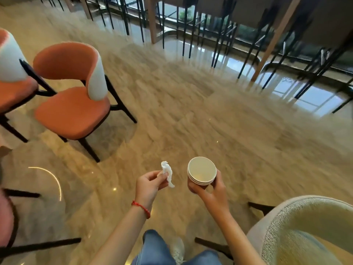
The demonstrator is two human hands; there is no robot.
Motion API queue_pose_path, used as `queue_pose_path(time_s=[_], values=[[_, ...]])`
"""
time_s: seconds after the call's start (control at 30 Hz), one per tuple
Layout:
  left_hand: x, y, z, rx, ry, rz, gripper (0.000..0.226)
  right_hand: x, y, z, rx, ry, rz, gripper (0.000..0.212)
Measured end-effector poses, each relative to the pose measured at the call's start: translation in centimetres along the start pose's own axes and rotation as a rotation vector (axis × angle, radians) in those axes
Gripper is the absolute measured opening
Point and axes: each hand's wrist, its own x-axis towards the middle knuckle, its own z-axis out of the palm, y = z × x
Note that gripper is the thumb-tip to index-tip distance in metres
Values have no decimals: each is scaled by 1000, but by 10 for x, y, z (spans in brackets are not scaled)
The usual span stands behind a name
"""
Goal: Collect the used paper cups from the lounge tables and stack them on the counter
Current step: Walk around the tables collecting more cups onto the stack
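A nested stack of paper cups is gripped upright in the right hand, a crumpled white tissue is pinched by the left hand, both held above the marble floor

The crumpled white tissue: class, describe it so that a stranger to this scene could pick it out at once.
Start at the orange chair on the left, then drop to the two hands at the bottom. The left hand pinches the crumpled white tissue; unlike the round stack of paper cups in the right hand, it is thin and twisted.
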Motion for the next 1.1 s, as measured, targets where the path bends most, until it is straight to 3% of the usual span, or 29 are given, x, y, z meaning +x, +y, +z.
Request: queue_pose_path(time_s=[0.7,1.1], values=[[251,110,229,242,-494,-46,7,240,-4,-72,18,594,156,62],[328,124,420,299,-603,-39,9,374,17,-195,73,713,152,58]])
